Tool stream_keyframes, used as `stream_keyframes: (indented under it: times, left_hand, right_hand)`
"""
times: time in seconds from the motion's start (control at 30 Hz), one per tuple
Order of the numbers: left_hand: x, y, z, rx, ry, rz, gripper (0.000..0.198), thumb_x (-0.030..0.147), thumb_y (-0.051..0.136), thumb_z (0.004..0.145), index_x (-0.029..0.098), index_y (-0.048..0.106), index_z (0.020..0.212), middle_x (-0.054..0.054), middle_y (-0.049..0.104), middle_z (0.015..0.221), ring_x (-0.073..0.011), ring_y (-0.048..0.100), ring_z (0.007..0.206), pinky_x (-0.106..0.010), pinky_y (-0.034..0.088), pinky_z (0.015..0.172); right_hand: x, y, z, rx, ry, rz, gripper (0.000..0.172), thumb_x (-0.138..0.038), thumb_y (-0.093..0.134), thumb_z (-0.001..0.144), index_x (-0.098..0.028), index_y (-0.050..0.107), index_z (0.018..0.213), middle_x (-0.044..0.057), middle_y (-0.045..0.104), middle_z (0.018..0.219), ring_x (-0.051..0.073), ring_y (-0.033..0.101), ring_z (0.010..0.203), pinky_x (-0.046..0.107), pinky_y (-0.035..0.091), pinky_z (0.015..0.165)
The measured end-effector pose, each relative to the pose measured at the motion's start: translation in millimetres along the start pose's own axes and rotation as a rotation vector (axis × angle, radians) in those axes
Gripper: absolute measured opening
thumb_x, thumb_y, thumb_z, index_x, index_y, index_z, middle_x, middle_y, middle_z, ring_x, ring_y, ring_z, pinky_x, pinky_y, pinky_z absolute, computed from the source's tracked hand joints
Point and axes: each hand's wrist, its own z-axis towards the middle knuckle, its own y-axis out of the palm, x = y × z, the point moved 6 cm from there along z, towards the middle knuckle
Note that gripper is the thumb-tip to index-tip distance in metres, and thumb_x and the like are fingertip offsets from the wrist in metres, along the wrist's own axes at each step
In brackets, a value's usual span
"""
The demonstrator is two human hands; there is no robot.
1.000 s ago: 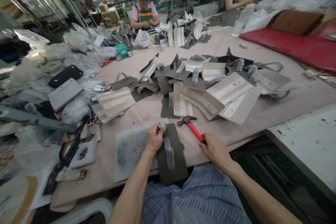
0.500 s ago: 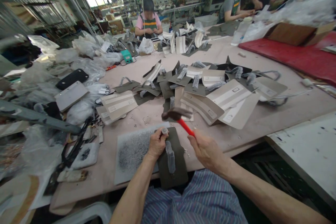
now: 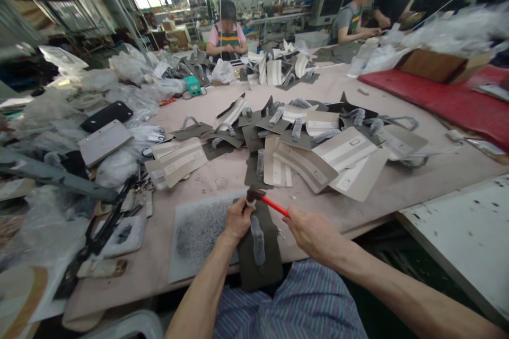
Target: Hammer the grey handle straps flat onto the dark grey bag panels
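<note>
In front of my lap lies a dark grey-green panel (image 3: pixel 271 254), partly on a speckled grey board (image 3: pixel 186 265) and reaching over the table's near edge. A plastic-wrapped carrying strap (image 3: pixel 258 243) is fixed along the panel's middle. My left hand (image 3: pixel 236 221) is closed around a short metal punch (image 3: pixel 250 203), held upright at the panel's far end; its lower part is hidden by my fingers. My right hand (image 3: pixel 310 229) grips the red handle of a hammer (image 3: pixel 275 205). The hammer's dark head is down on the punch's top, or just above it.
Piled panels (image 3: pixel 306 161) with wrapped straps cover the table's middle. Plastic bags (image 3: pixel 115 79) and tools crowd the left. A red mat (image 3: pixel 429 92) bears a cardboard box (image 3: pixel 433 63) at right. Co-workers sit across the table, one person (image 3: pixel 227 37) straight ahead.
The hammer has come down from above the punch to its top, and my right hand has lowered with it. My left hand keeps its hold on the punch.
</note>
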Motion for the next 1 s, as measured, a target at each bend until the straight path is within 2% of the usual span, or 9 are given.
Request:
stream_keyframes:
  times: [0.23, 0.33, 0.4, 0.47, 0.57, 0.67, 0.73, 0.87, 1.0]
  left_hand:
    - [-4.6, 0.6, -0.3, 0.013, -0.006, -0.073, 0.020, 0.018, 0.062, 0.081, 0.023, 0.072, 0.097, -0.003, 0.075, 0.091, -0.0201, 0.068, 0.085, -0.030, 0.050, 0.081]
    - [-6.4, 0.0, 0.2, 0.027, -0.031, -0.107, 0.018, 0.020, 0.065, 0.079, 0.023, 0.073, 0.095, -0.003, 0.075, 0.090, -0.0205, 0.068, 0.084, -0.031, 0.051, 0.081]
    - [-5.6, -1.7, 0.3, 0.050, -0.040, -0.123, 0.017, 0.021, 0.068, 0.077, 0.023, 0.074, 0.092, -0.002, 0.075, 0.089, -0.0206, 0.068, 0.083, -0.031, 0.052, 0.082]
    - [-4.0, -3.4, 0.2, 0.073, -0.044, -0.118, 0.016, 0.023, 0.070, 0.076, 0.023, 0.074, 0.091, -0.002, 0.075, 0.088, -0.0204, 0.068, 0.084, -0.031, 0.052, 0.082]
    - [-4.1, -2.9, 0.5, 0.095, -0.065, -0.117, 0.017, 0.024, 0.072, 0.075, 0.021, 0.074, 0.091, -0.001, 0.075, 0.086, -0.0192, 0.068, 0.083, -0.030, 0.052, 0.081]
    - [-12.0, 0.7, 3.9, 0.130, -0.156, -0.240, 0.022, 0.024, 0.075, 0.071, 0.019, 0.073, 0.092, -0.002, 0.075, 0.086, -0.0180, 0.069, 0.079, -0.029, 0.053, 0.078]
    - [-17.5, 0.1, 8.5, 0.190, -0.241, -0.376, 0.027, 0.025, 0.078, 0.067, 0.017, 0.071, 0.091, -0.003, 0.076, 0.085, -0.0175, 0.069, 0.077, -0.029, 0.054, 0.077]
    - [-2.0, -30.9, 18.6, 0.436, -0.294, -0.555, 0.031, 0.031, 0.082, 0.064, 0.014, 0.068, 0.086, -0.002, 0.073, 0.076, -0.0153, 0.068, 0.069, -0.027, 0.055, 0.071]
    - [56.9, -86.8, 23.7, 0.553, -0.064, -0.462, 0.033, 0.030, 0.085, 0.066, 0.015, 0.069, 0.091, -0.001, 0.075, 0.083, -0.0158, 0.071, 0.077, -0.029, 0.058, 0.079]
  right_hand:
    - [67.4, 51.6, -7.4, -0.200, 0.236, 0.088, 0.033, -0.038, 0.032, 0.103, -0.020, 0.054, 0.087, 0.002, 0.060, 0.064, 0.017, 0.059, 0.060, 0.027, 0.033, 0.056]
    - [90.6, 78.1, -15.4, -0.205, 0.345, 0.037, 0.035, -0.035, 0.030, 0.104, -0.017, 0.057, 0.091, 0.005, 0.062, 0.068, 0.020, 0.063, 0.066, 0.029, 0.041, 0.062]
    - [91.3, 86.4, -18.4, -0.158, 0.369, -0.033, 0.033, -0.034, 0.034, 0.102, -0.012, 0.058, 0.106, 0.012, 0.066, 0.080, 0.025, 0.065, 0.078, 0.034, 0.045, 0.069]
    - [73.2, 82.0, -16.0, -0.047, 0.275, -0.085, 0.036, -0.030, 0.042, 0.098, -0.009, 0.051, 0.127, 0.021, 0.064, 0.109, 0.030, 0.062, 0.100, 0.041, 0.046, 0.082]
    - [14.6, 66.0, -7.9, 0.060, -0.150, -0.119, 0.053, -0.014, 0.047, 0.092, -0.017, 0.040, 0.144, 0.019, 0.041, 0.148, 0.030, 0.046, 0.125, 0.044, 0.039, 0.099]
    - [-42.3, 64.6, -6.2, -0.123, -0.583, -0.112, 0.047, -0.007, 0.051, 0.084, -0.022, 0.054, 0.129, 0.011, 0.045, 0.145, 0.025, 0.048, 0.117, 0.038, 0.040, 0.094]
    - [-63.5, 67.4, -3.6, -0.229, -0.689, -0.151, 0.032, -0.010, 0.056, 0.081, -0.020, 0.061, 0.111, 0.011, 0.055, 0.128, 0.024, 0.050, 0.107, 0.037, 0.041, 0.089]
    - [-78.0, 66.5, 12.5, -0.204, -0.574, -0.268, 0.016, -0.013, 0.054, 0.084, -0.015, 0.063, 0.097, 0.013, 0.062, 0.100, 0.025, 0.056, 0.092, 0.039, 0.042, 0.084]
    - [-66.5, 54.2, 30.8, -0.170, -0.191, -0.245, 0.019, -0.020, 0.044, 0.094, -0.014, 0.061, 0.100, 0.015, 0.066, 0.088, 0.025, 0.063, 0.078, 0.036, 0.043, 0.070]
